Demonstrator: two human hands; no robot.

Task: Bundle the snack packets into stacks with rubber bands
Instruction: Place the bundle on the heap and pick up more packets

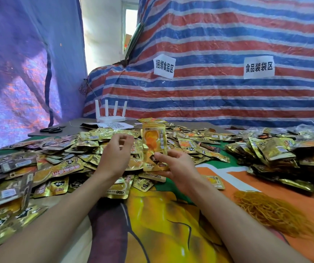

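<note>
My right hand (177, 166) grips a small stack of gold snack packets (153, 141), upright, thumb across the lower front. Just left of it hovers my left hand (117, 152), fingers loosely curled over the heap and holding nothing that I can see. A big heap of loose gold packets (61, 156) covers the table's left and middle. A tangle of yellow rubber bands (270, 211) lies on the cloth at the right, near my right forearm.
Another pile of gold packets (277, 154) sits at the right. A white router (110, 114), papers and black scissors (51, 129) lie at the back. Striped tarpaulin (218, 88) with paper signs walls the far side. The printed orange and yellow cloth (163, 215) lies between my arms.
</note>
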